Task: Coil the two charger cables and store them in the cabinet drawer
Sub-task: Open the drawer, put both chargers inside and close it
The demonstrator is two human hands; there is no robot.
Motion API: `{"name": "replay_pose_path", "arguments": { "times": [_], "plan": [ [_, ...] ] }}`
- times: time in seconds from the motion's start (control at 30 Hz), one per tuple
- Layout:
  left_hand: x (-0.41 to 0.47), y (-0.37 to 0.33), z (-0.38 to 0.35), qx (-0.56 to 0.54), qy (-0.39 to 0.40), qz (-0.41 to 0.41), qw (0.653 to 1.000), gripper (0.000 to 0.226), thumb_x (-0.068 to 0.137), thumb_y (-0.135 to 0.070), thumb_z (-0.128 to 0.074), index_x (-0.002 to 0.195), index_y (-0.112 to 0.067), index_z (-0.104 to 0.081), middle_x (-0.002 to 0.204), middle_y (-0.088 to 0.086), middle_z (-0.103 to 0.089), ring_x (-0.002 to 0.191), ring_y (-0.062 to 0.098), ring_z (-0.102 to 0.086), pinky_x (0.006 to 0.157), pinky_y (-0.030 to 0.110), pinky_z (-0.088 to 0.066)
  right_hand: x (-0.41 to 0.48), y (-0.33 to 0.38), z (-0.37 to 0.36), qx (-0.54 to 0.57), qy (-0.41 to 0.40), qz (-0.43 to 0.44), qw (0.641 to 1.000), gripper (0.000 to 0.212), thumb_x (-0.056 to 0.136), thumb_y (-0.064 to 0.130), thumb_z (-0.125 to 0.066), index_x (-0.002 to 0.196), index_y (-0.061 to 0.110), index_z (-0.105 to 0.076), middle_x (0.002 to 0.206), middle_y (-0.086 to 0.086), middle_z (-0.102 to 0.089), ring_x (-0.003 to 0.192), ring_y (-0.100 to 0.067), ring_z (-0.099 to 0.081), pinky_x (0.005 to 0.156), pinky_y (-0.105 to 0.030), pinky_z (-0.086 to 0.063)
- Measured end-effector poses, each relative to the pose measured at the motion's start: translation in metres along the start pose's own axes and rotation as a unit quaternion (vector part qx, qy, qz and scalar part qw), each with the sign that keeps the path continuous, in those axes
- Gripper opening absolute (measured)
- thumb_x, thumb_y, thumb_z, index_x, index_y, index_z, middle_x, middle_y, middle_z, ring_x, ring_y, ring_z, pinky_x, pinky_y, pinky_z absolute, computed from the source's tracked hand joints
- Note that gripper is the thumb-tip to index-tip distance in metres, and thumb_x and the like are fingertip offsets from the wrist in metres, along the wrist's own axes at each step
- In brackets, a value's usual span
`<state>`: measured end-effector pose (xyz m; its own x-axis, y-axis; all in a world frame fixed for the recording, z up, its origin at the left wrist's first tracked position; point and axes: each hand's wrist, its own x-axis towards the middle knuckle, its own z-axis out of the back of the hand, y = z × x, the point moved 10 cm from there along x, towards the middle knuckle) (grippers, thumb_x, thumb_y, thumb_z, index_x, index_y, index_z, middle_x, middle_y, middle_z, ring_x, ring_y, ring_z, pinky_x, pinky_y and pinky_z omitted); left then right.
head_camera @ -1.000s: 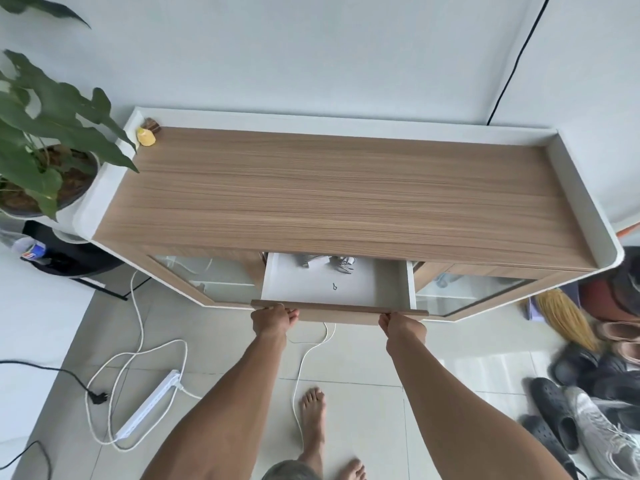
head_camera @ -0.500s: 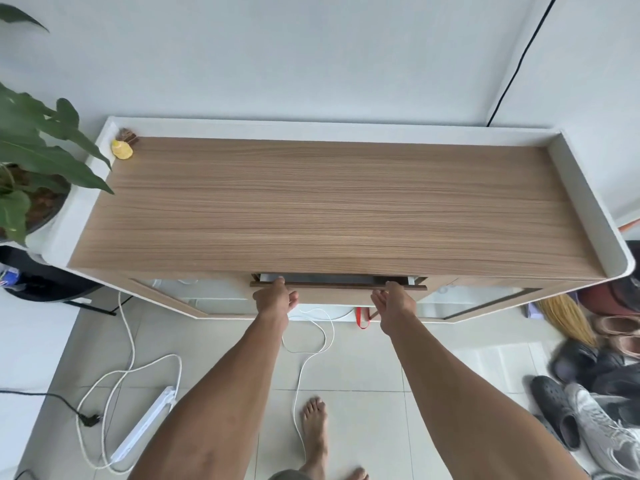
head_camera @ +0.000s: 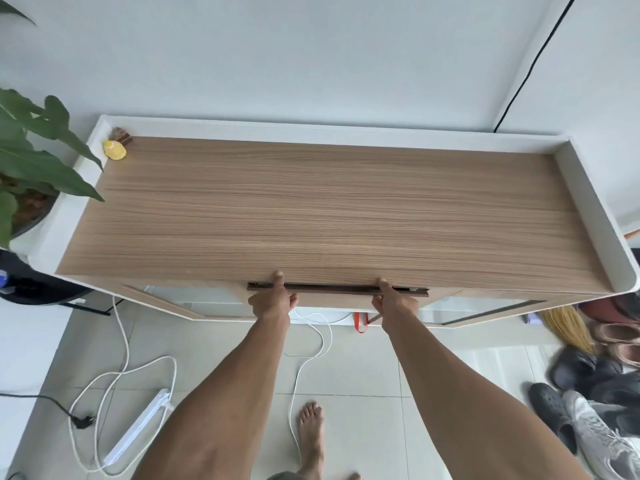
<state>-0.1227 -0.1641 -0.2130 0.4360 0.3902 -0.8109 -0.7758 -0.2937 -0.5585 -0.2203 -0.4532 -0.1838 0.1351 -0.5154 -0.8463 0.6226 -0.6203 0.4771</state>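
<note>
The wooden cabinet (head_camera: 329, 209) stands against the wall, seen from above. Its middle drawer (head_camera: 332, 301) is pushed almost fully in, and only a thin dark slit shows along its top edge. My left hand (head_camera: 273, 301) presses on the left part of the drawer front, one finger reaching up to the cabinet top's edge. On the right part of the front my right hand (head_camera: 394, 303) presses the same way. Whatever lies in the drawer, the charger cables included, is hidden.
A white cord (head_camera: 311, 358) runs across the tiled floor below the drawer, past my bare foot (head_camera: 311, 434). A white power strip (head_camera: 138, 431) with looped cords lies at left. There is a potted plant (head_camera: 31, 161) at far left, several shoes (head_camera: 595, 393) and a broom (head_camera: 568, 323) at right.
The drawer was open a second ago with grey items visible inside. Both hands have pushed it in, and it is now nearly flush with the cabinet.
</note>
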Motion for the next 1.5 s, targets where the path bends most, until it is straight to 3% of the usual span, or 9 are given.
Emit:
{"name": "replay_pose_path", "arguments": {
  "times": [0.37, 0.5, 0.6, 0.67, 0.77, 0.87, 1.03, 1.2, 1.5],
  "plan": [
    [0.003, -0.006, -0.023, -0.026, 0.056, 0.001, 0.998, 0.042, 0.1, -0.026, -0.053, 0.133, -0.002, -0.041, 0.134, 0.016, -0.052, 0.112, 0.039, -0.062, 0.039, 0.02, -0.049, 0.008, 0.017, -0.012, -0.057, 0.001, 0.018, 0.998, 0.015, 0.074, 0.016, -0.067, 0.062, 0.011, -0.059, 0.059, -0.001, -0.067, 0.092, -0.027, -0.071, 0.086, -0.038, -0.053],
    [-0.008, -0.022, -0.004, 0.097, -0.03, -0.042, 0.994, 0.067, 0.089, -0.032, -0.067, 0.135, -0.004, -0.027, 0.137, 0.02, -0.043, 0.114, 0.038, -0.056, 0.09, 0.04, -0.052, 0.004, 0.021, -0.017, -0.072, 0.027, 0.022, 0.997, 0.016, 0.082, 0.012, -0.062, 0.095, 0.003, -0.062, 0.069, -0.004, -0.06, 0.083, -0.025, -0.069, 0.074, -0.034, -0.052],
    [-0.025, -0.057, 0.01, 0.297, -0.106, -0.148, 0.937, 0.091, 0.087, -0.033, -0.062, 0.151, -0.009, -0.003, 0.157, 0.02, -0.006, 0.143, 0.039, -0.016, 0.115, 0.046, -0.022, -0.006, 0.039, 0.002, -0.15, -0.103, 0.074, 0.98, 0.066, 0.083, 0.018, -0.057, 0.14, 0.007, -0.026, 0.124, -0.016, -0.046, 0.111, -0.03, -0.053, 0.097, -0.04, -0.045],
    [-0.04, -0.085, -0.007, 0.41, -0.096, -0.299, 0.856, 0.088, 0.088, -0.03, -0.059, 0.153, -0.01, -0.003, 0.159, 0.02, 0.0, 0.147, 0.037, -0.002, 0.117, 0.047, -0.012, -0.022, 0.067, -0.003, -0.234, -0.135, 0.19, 0.944, 0.085, 0.083, 0.019, -0.054, 0.15, 0.012, -0.002, 0.154, -0.021, -0.01, 0.143, -0.033, -0.015, 0.117, -0.04, -0.019],
    [-0.064, -0.099, -0.06, 0.541, 0.013, -0.47, 0.697, 0.079, 0.088, -0.036, -0.062, 0.151, -0.016, -0.019, 0.157, 0.017, -0.011, 0.147, 0.036, -0.007, 0.116, 0.051, -0.015, -0.046, 0.1, -0.039, -0.344, -0.061, 0.402, 0.847, 0.082, 0.088, 0.021, -0.053, 0.152, 0.017, -0.002, 0.158, -0.018, -0.001, 0.146, -0.033, -0.002, 0.119, -0.043, -0.008],
    [-0.069, -0.096, -0.093, 0.596, 0.08, -0.527, 0.601, 0.068, 0.093, -0.048, -0.049, 0.151, -0.022, -0.026, 0.16, 0.012, -0.014, 0.149, 0.034, -0.007, 0.117, 0.054, -0.012, -0.058, 0.106, -0.068, -0.443, -0.008, 0.511, 0.736, 0.074, 0.091, 0.026, -0.052, 0.152, 0.02, -0.011, 0.158, -0.014, -0.009, 0.146, -0.032, -0.006, 0.12, -0.045, -0.006],
    [-0.054, -0.09, -0.116, 0.608, 0.072, -0.572, 0.546, 0.072, 0.088, -0.065, -0.017, 0.151, -0.031, -0.03, 0.163, 0.006, -0.013, 0.15, 0.038, -0.004, 0.116, 0.061, 0.0, -0.04, 0.094, -0.089, -0.531, -0.011, 0.558, 0.638, 0.064, 0.094, 0.045, -0.032, 0.152, 0.023, -0.017, 0.16, -0.01, -0.012, 0.147, -0.032, -0.009, 0.119, -0.049, -0.008],
    [-0.038, -0.086, -0.119, 0.637, 0.023, -0.579, 0.508, 0.066, 0.092, -0.064, -0.024, 0.152, -0.034, -0.025, 0.163, 0.002, -0.017, 0.149, 0.038, -0.009, 0.116, 0.063, -0.008, -0.019, 0.089, -0.097, -0.568, -0.041, 0.567, 0.596, 0.061, 0.095, 0.053, -0.023, 0.151, 0.027, -0.024, 0.159, -0.008, -0.021, 0.146, -0.032, -0.014, 0.118, -0.053, -0.01],
    [-0.043, -0.09, -0.114, 0.61, 0.0, -0.593, 0.525, 0.064, 0.09, -0.061, -0.035, 0.149, -0.036, -0.031, 0.161, 0.0, -0.024, 0.15, 0.033, -0.012, 0.117, 0.059, -0.01, -0.013, 0.084, -0.099, -0.594, -0.076, 0.563, 0.57, 0.06, 0.097, 0.051, -0.023, 0.151, 0.025, -0.024, 0.159, -0.004, -0.022, 0.147, -0.03, -0.015, 0.118, -0.054, -0.01]
  ]
}}
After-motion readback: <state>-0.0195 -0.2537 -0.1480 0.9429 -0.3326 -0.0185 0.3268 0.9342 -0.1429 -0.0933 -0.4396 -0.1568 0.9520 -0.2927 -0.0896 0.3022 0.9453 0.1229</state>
